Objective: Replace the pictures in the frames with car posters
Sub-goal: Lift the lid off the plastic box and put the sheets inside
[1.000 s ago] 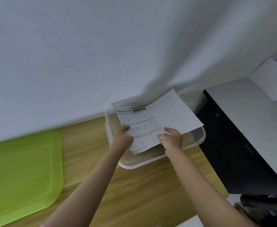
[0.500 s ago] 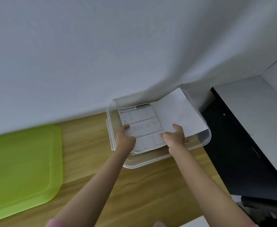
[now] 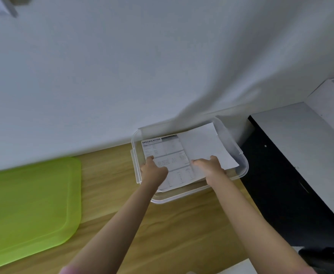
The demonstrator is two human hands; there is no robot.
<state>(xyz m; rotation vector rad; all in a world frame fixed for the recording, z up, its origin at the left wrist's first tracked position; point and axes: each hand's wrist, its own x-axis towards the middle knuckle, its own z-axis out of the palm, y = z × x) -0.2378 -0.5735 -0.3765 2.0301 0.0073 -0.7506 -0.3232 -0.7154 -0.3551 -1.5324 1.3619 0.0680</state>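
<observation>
A clear plastic bin (image 3: 239, 173) stands on the wooden table against the white wall. A stack of papers lies in it. On top is a printed sheet headed SPECIFICATION (image 3: 166, 153), with a blank white sheet (image 3: 203, 147) partly over its right side. My left hand (image 3: 154, 171) holds the left edge of the printed sheet, thumb on top. My right hand (image 3: 209, 165) grips the near edge of the white sheet. No picture frame or car poster face shows clearly.
A lime green plastic lid (image 3: 27, 206) lies flat on the table at the left. A black cabinet with a grey top (image 3: 300, 155) stands to the right, carrying a white box (image 3: 332, 103). A blurred frame corner (image 3: 0, 6) hangs at the top left.
The papers have come down from above the bin into it. Both hands moved forward and down with them, keeping their hold.
</observation>
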